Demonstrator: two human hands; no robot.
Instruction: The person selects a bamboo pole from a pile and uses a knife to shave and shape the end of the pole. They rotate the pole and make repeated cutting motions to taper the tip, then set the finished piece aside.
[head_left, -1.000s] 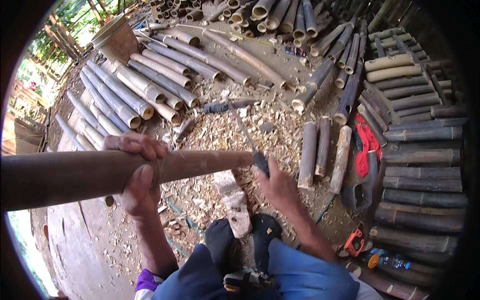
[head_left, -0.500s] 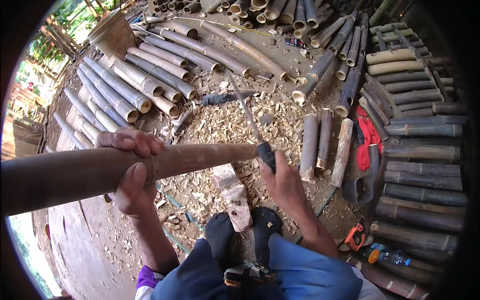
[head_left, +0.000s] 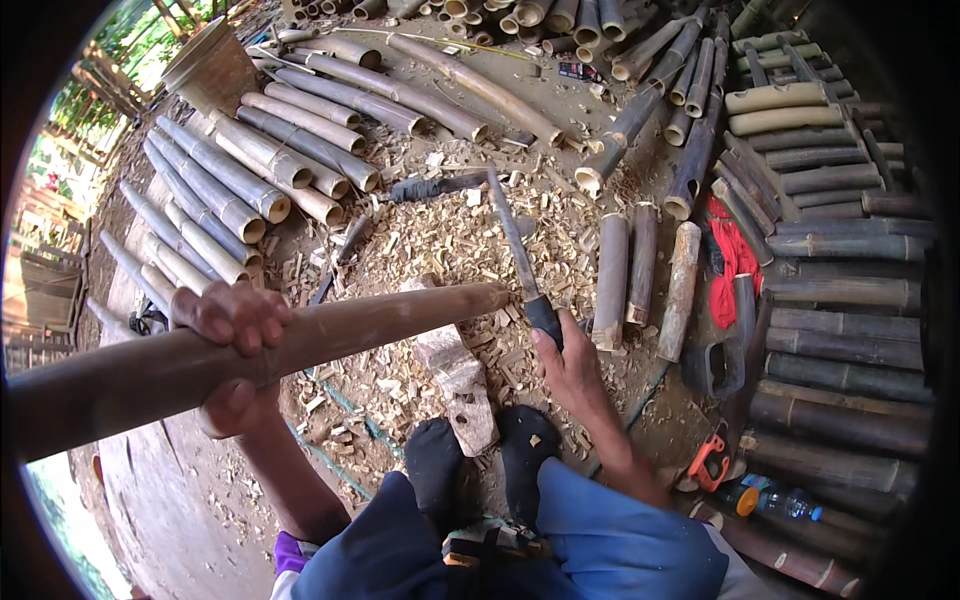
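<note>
My left hand (head_left: 240,335) is wrapped round a thick brown bamboo pole (head_left: 350,330), thumb beneath and fingers over the top. The pole slants from the left edge of the view to a trimmed end at the middle, passing over a notched wood block (head_left: 455,380). Just right of that end, my right hand (head_left: 570,370) grips the dark handle of a long knife (head_left: 515,240). Its narrow blade points up and away from me, apart from the pole. Pale wood chips (head_left: 430,250) cover the ground beneath and beyond both.
Cut bamboo lengths (head_left: 225,185) lie in rows at the far left by a bucket (head_left: 210,70). More bamboo (head_left: 840,350) is stacked on the right. An orange-handled saw (head_left: 708,462) and a plastic bottle (head_left: 785,503) lie near it. My dark-socked feet (head_left: 437,460) flank the block.
My left hand has shifted left and down, and the pole now slopes more steeply. The knife has moved slightly right and lower, with more of its blade's flat side showing.
</note>
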